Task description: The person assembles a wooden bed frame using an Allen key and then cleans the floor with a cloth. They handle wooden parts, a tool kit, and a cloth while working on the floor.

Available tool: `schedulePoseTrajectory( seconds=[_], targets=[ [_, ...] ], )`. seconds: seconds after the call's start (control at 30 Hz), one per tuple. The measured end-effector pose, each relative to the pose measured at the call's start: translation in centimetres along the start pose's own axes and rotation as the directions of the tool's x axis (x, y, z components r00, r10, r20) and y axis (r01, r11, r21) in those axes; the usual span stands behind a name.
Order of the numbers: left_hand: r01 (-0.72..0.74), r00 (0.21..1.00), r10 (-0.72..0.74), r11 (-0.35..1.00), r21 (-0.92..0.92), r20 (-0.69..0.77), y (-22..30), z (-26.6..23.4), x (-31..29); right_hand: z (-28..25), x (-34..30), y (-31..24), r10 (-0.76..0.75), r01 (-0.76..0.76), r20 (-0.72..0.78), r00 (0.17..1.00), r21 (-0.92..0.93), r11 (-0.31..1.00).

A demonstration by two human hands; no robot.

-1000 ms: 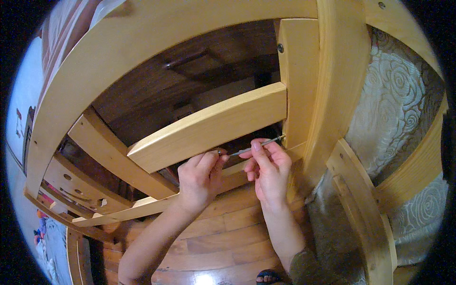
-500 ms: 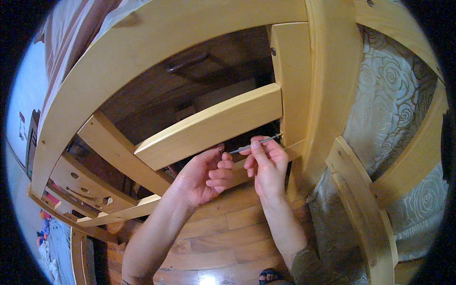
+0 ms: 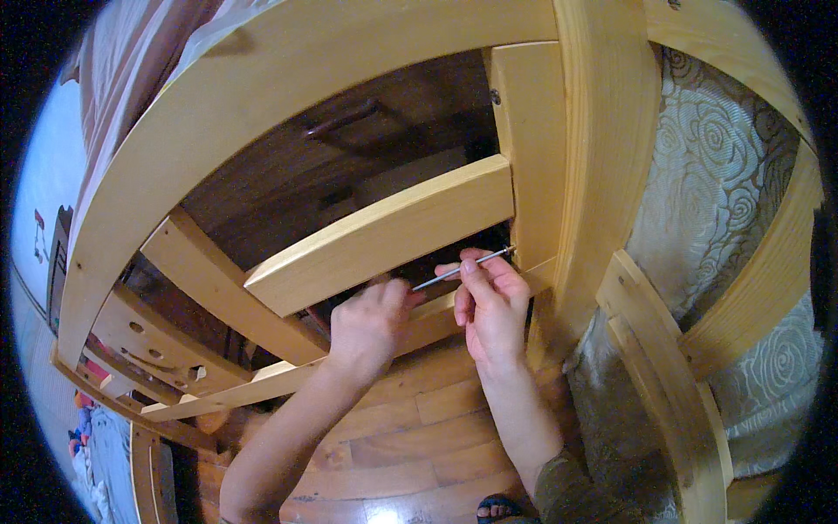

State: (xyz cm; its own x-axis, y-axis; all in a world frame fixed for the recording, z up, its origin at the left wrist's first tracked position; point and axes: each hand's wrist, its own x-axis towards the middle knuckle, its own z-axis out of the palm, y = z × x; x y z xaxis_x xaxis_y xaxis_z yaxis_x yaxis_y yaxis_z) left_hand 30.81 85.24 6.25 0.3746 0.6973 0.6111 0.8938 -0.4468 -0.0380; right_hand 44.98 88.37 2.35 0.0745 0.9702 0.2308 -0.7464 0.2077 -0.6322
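My right hand (image 3: 491, 297) pinches a thin metal rod (image 3: 461, 271) between thumb and fingers. The rod slants up to the right, and its right end is close to the wooden upright (image 3: 534, 175). My left hand (image 3: 371, 319) is by the rod's left end, back of the hand showing, fingers curled and slightly blurred. What those fingers hold, if anything, is hidden. Just above both hands runs a curved wooden slat (image 3: 384, 231), part of a pale wood bed frame. A lower wooden rail (image 3: 445, 321) passes behind my hands.
A thick post (image 3: 607, 157) rises to the right, beside patterned pale fabric (image 3: 711, 166). Slanted wooden pieces (image 3: 231, 284) stand to the left. Dark wood with a handle (image 3: 345, 118) shows through the frame. Below is plank floor (image 3: 384, 437), with a sandalled foot (image 3: 497, 508) at the bottom.
My left hand has turned over, from palm showing with a small dark piece at the fingertips to back showing, its fingers now near the slat. My right hand keeps the rod almost in place.
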Motion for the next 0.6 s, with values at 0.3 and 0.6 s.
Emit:
schedulePoseTrajectory(
  seconds=[0.3, 0.6],
  targets=[
    [0.809, 0.287, -0.150, -0.491, -0.323, 0.946, 0.1, -2.3, 2.3, -0.2, -0.1, -0.2, -0.012, 0.013, 0.011, 1.000, -0.016, 1.000],
    [0.275, 0.952, -0.305, 0.899, -0.340, -0.038, 2.3, -0.4, 1.0, -0.1, 0.2, -1.4, 0.047, -0.044, 0.016, 0.999, -0.131, 0.990]
  ],
)
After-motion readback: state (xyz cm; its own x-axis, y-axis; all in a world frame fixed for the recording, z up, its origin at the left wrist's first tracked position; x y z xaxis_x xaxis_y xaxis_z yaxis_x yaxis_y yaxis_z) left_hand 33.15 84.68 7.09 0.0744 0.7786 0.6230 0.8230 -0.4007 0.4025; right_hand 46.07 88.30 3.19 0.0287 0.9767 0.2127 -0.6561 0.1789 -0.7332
